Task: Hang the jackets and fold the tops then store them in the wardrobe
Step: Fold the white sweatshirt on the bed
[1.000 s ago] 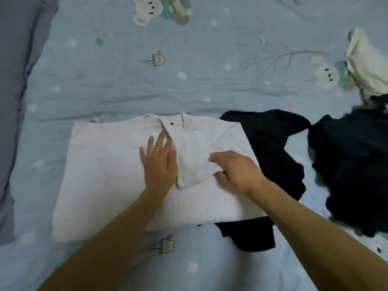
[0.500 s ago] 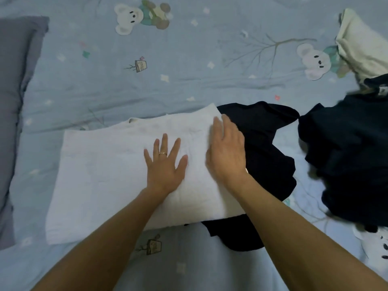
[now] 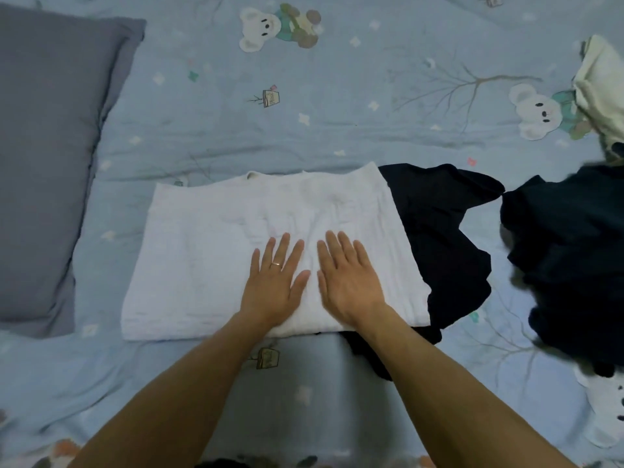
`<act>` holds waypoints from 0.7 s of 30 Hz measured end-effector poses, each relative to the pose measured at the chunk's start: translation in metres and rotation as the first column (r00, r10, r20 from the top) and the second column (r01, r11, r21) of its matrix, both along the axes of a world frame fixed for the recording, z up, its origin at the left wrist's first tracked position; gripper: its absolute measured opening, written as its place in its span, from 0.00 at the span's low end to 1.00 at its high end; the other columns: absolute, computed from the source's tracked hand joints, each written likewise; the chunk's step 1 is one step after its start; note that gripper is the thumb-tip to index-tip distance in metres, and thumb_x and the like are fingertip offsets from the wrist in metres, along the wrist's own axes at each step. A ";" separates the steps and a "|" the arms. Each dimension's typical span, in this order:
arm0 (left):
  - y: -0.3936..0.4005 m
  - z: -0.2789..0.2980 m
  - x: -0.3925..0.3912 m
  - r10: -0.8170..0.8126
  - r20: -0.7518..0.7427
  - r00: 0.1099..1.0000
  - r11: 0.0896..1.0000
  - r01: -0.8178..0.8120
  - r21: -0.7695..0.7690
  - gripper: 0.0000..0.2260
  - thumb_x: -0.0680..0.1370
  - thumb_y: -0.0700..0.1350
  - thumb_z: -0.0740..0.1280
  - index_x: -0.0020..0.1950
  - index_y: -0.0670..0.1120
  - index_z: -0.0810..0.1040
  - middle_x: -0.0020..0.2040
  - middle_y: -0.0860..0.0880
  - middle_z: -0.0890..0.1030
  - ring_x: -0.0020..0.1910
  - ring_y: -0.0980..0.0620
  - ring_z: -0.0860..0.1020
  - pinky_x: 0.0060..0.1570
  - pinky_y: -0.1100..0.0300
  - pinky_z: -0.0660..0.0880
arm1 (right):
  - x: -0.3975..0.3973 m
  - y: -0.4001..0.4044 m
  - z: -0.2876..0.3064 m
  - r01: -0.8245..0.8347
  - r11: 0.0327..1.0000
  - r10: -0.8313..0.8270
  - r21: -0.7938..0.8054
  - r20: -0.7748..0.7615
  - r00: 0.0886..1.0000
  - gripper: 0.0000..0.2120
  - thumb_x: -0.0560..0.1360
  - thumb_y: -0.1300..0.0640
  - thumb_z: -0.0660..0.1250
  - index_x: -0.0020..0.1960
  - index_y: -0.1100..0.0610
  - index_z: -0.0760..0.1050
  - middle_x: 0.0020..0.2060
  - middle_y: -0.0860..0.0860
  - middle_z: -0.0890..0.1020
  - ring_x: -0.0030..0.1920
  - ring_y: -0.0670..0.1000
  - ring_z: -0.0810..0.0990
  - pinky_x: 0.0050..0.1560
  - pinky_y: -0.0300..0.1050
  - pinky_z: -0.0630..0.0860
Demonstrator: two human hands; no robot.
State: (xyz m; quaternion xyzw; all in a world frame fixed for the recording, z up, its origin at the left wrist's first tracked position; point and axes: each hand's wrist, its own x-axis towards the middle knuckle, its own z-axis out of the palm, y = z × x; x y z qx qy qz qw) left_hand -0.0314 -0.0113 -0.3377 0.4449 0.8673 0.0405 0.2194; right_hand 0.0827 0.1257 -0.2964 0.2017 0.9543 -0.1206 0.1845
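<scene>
A blue bedspread (image 3: 304,106) printed with bears and bare trees covers the bed; a grey pillow (image 3: 47,157) lies at 9 o'clock. At centre the white top (image 3: 209,251) lies folded flat, its long axis running 9 to 3 o'clock, collar edge toward 12. Its right edge overlaps a black top (image 3: 449,238). A dark heap of clothes (image 3: 570,265) sits at 3 o'clock, a cream garment (image 3: 601,86) at 2. The left hand (image 3: 275,285) and right hand (image 3: 349,282) press flat on the white top, fingers straight and spread, side by side.
</scene>
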 end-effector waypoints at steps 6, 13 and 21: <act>-0.102 0.007 -0.005 -0.155 -0.076 0.985 0.987 0.158 0.032 0.27 0.83 0.59 0.47 0.80 0.49 0.55 0.81 0.46 0.54 0.79 0.43 0.54 0.77 0.44 0.48 | 0.044 -0.043 -0.010 -0.288 0.955 0.296 0.069 -0.162 0.941 0.30 0.73 0.58 0.51 0.74 0.65 0.66 0.74 0.62 0.66 0.74 0.62 0.65 0.75 0.60 0.55; -0.164 -0.012 -0.029 -0.163 -0.098 0.982 0.986 0.160 -0.040 0.38 0.74 0.59 0.63 0.81 0.48 0.54 0.81 0.45 0.52 0.79 0.43 0.53 0.77 0.42 0.49 | 0.055 -0.069 -0.025 -0.162 0.972 0.153 0.173 0.060 0.986 0.41 0.70 0.51 0.58 0.78 0.68 0.53 0.78 0.64 0.55 0.78 0.64 0.54 0.75 0.68 0.52; -0.138 0.092 -0.033 0.085 -0.053 0.995 0.995 -0.087 -0.043 0.20 0.72 0.36 0.63 0.62 0.50 0.77 0.56 0.48 0.79 0.55 0.45 0.77 0.46 0.54 0.74 | 0.026 -0.087 0.070 0.056 0.998 -0.060 0.033 0.112 0.992 0.18 0.75 0.67 0.61 0.65 0.61 0.69 0.61 0.57 0.76 0.60 0.59 0.75 0.53 0.49 0.72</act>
